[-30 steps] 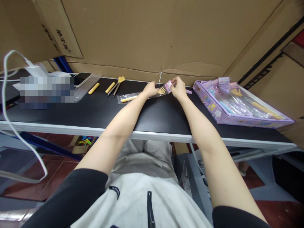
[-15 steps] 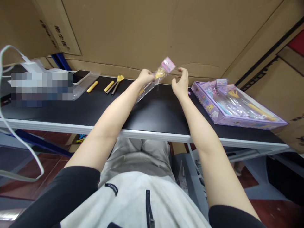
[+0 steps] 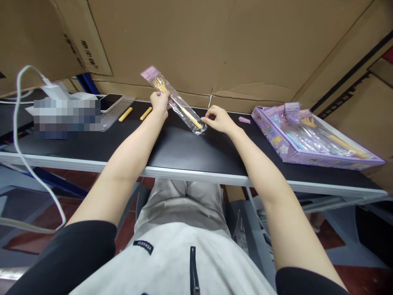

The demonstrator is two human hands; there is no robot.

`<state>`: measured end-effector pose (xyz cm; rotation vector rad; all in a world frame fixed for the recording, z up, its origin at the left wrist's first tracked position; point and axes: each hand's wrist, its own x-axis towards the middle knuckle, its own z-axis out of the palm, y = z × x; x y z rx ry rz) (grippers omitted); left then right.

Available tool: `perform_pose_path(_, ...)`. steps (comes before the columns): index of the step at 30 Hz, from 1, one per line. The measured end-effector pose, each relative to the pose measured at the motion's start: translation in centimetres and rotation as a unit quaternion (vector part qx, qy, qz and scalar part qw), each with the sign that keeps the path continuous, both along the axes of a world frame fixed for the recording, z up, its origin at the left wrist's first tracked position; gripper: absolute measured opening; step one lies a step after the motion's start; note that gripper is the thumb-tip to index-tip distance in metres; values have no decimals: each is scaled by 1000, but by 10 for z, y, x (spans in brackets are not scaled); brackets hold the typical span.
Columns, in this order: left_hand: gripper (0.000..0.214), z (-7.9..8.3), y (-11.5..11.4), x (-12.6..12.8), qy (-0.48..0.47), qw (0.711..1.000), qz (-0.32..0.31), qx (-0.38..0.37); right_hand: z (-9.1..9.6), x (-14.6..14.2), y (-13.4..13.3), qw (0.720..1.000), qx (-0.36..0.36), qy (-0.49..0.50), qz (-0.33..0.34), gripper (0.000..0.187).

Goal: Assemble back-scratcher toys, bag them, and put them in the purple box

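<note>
My left hand [image 3: 160,101] is closed around a clear plastic packet [image 3: 175,100] with a pink header card; a yellow hand-shaped back scratcher lies inside it. The packet tilts up to the left, header end highest, above the black table [image 3: 190,147]. My right hand [image 3: 217,120] pinches the packet's lower end close to the table top. Two loose yellow handle pieces [image 3: 125,114] lie on the table left of my left hand.
A purple display box [image 3: 276,141] with several packed scratchers stands at the right. A small pink slip [image 3: 244,119] lies near it. A phone [image 3: 109,100], empty clear bags, a white charger and cable [image 3: 21,135] are at the left. Cardboard boxes wall the back.
The packet has swung from pointing up-right to pointing up-left. My left hand moved left with it, and my right hand came down and took hold of its lower end.
</note>
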<state>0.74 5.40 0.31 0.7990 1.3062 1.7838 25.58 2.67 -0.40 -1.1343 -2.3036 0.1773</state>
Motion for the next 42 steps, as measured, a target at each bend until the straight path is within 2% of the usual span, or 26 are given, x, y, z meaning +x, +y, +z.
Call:
perform_pose_path(2,31,-4,3,-4,-9,1000,5,-7,-3,-3,-2,999,-13,-24,18,28)
perform_pose_path(5,28,-9,7,-10,-32,999,9,-18,-6,-5,-2,998,-11,-54,12,20)
perform_pose_path(10,33,-16,5,-17,-45,997,-52,-39,-9,-3,2,997,8,-74,-17,5)
perform_pose_path(12,31,-18,2,-17,-60,996,-62,-37,-9,-3,2,997,12,-76,-21,10)
perform_pose_path(16,17,-15,-4,-13,-103,993,-44,-37,-7,-6,-2,995,-2,-101,-16,15)
perform_pose_path(20,14,-9,-6,-8,-198,978,-23,-54,-2,-10,-9,993,-11,-111,-29,19)
perform_pose_path(23,12,-5,-7,-8,-231,971,-17,-54,1,-10,-11,992,-14,-114,-49,23)
perform_pose_path(28,22,-6,-9,-13,-225,973,-1,-54,4,-4,-10,991,-28,-115,-64,24)
perform_pose_path(33,10,-13,-4,-18,-195,980,10,-33,5,2,-10,990,-39,-122,-64,27)
perform_pose_path(36,10,-15,-2,-19,-170,985,20,-23,5,4,-9,990,-37,-126,-60,28)
perform_pose_path(42,18,-10,-7,-13,-147,989,15,-19,5,12,-8,991,-40,-118,-43,30)
